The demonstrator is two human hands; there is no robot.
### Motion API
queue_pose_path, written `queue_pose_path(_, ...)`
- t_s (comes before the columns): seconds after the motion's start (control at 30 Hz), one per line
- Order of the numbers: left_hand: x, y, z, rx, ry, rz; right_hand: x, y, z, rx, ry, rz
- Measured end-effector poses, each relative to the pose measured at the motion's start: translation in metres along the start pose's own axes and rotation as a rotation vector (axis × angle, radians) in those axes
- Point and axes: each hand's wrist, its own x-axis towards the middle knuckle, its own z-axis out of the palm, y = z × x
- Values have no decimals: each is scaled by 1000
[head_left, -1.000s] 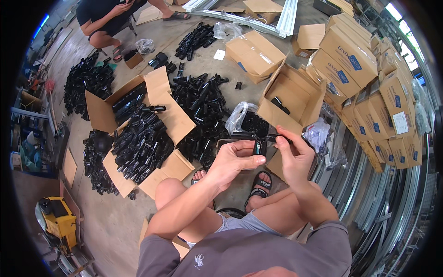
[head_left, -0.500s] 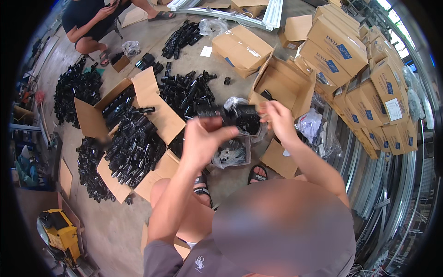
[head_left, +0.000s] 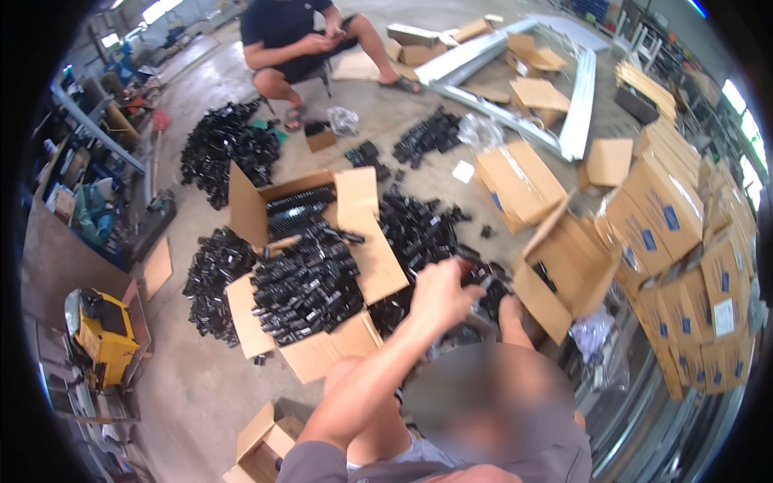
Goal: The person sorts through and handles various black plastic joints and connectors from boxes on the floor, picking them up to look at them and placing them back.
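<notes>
My left hand (head_left: 441, 296) reaches forward over the middle of the floor, its fingers curled against a dark piece that looks like one of the small black parts; blur hides its shape. To its right, my right hand (head_left: 511, 312) is held close by, partly covered by the blurred patch, its grip unclear. Below and between the hands are more black parts (head_left: 493, 302) and clear plastic wrapping. A loose pile of black parts (head_left: 415, 233) lies just beyond my left hand. Left of it, an opened cardboard box (head_left: 245, 211) has black parts in rows and a heap of them (head_left: 306, 282) over its flap.
An open carton (head_left: 576, 262) with a black part inside stands right of my hands. Stacked cartons (head_left: 668, 217) rise at the right, by long metal profiles (head_left: 644, 435). A seated person (head_left: 294, 48) is at the far left. A yellow machine (head_left: 105, 334) stands at left.
The view has swung left and up, so the scene sits further right and lower. My hands have come closer together, and the right hand has dropped nearer the parts below.
</notes>
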Motion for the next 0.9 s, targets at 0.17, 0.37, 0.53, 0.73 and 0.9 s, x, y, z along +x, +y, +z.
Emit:
queue_pose_path(0.17, -36, -27, -35, 166, -4, -254, -78, -123, -2, -307, -447, -218)
queue_pose_path(0.37, -18, -5, -15, 87, -44, -100, -32, -31, -2, -441, -326, -404)
queue_pose_path(0.53, -25, -31, -23, 145, 62, -100, -75, -106, -96, -106, -393, -785)
queue_pose_path(0.73, -26, -30, -15, 244, 26, -63, -111, -195, -320, 638, -258, -621)
queue_pose_path(0.9, -38, -24, 2, 334, -53, 23, -139, -206, -374, 545, 65, -907)
